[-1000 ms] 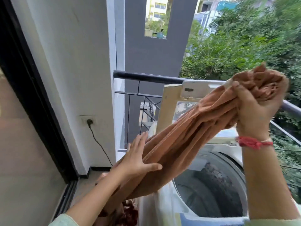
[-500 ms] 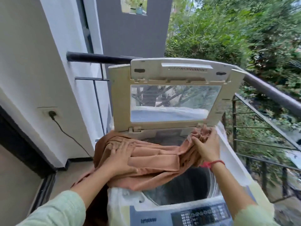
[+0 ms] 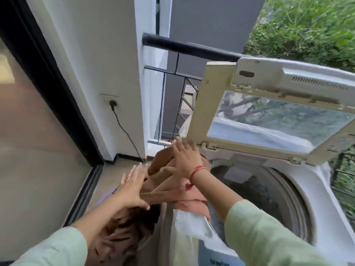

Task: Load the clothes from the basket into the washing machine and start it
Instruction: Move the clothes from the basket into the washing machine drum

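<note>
Balcony (image 3: 113,175), one washing machine (image 3: 318,191) — left hand (image 3: 132,189) and right hand (image 3: 184,158), fingers spread, touch one orange cloth (image 3: 160,160).

Wears loose pale-green fabric on both arms, left sleeve (image 3: 53,248) and right sleeve (image 3: 259,233) alike, plain and unpatterned, ending partway along the forearm. Carries a red thread band (image 3: 197,170) wound round the right wrist, with a short red end below it. Bears a thin pale ring (image 3: 129,177) on one finger of the left hand (image 3: 132,187).
</note>
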The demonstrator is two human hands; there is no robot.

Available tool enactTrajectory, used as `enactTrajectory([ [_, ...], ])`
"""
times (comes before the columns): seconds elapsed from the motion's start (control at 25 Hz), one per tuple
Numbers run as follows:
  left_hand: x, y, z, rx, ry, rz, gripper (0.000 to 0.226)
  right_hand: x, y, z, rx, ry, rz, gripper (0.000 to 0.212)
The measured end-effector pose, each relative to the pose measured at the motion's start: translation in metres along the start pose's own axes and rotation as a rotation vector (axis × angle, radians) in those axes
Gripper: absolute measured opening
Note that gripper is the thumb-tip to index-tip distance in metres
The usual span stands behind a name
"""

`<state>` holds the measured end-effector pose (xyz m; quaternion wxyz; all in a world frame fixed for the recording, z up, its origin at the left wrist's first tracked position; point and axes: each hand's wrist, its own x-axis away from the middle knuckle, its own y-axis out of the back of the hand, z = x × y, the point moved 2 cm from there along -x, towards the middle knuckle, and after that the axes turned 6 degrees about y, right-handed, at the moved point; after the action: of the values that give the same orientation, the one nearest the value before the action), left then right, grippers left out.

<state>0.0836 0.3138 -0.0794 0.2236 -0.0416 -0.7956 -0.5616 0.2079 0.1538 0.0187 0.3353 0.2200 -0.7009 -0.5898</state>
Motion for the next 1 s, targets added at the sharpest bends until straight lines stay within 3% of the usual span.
enactTrajectory([
  [0.08, -0.011, -0.013, 0.001, 0.026, -0.026, -0.013, 0.146, -0.013, -0.015, 0.015, 0.106, 0.005, 0.188, 0.107],
  [0.28, -0.043, -0.025, -0.005, -0.017, -0.019, 0.044, 0.144, 0.011, -0.05, 0.04, 0.178, 0.032, 0.41, 0.102],
  [0.4, -0.043, -0.036, -0.013, 0.067, -0.026, 0.159, 0.141, 0.045, -0.029, 0.063, 0.215, 0.078, 0.197, 0.09],
  [0.48, -0.05, -0.04, -0.024, 0.225, -0.013, 0.121, 0.138, 0.046, -0.013, 0.057, 0.253, 0.062, 0.071, 0.09],
  [0.64, -0.077, -0.025, -0.039, 0.246, 0.136, -0.083, 0.12, 0.02, -0.01, 0.032, 0.233, -0.036, 0.216, 0.099],
  [0.72, -0.087, -0.014, -0.05, 0.263, 0.113, -0.063, 0.097, 0.005, -0.017, 0.021, 0.128, -0.109, 0.221, 0.1],
  [0.84, -0.072, -0.019, -0.063, 0.325, 0.006, -0.079, 0.057, 0.005, -0.018, 0.022, 0.139, 0.011, 0.096, 0.052],
  [0.92, -0.044, -0.017, -0.051, 0.382, 0.092, -0.282, 0.021, 0.026, -0.007, 0.024, 0.018, 0.121, -0.099, 0.032],
  [1.0, -0.02, 0.011, -0.05, 0.442, 0.155, -0.5, 0.014, 0.053, -0.004, 0.003, -0.186, 0.181, -0.254, 0.029],
])
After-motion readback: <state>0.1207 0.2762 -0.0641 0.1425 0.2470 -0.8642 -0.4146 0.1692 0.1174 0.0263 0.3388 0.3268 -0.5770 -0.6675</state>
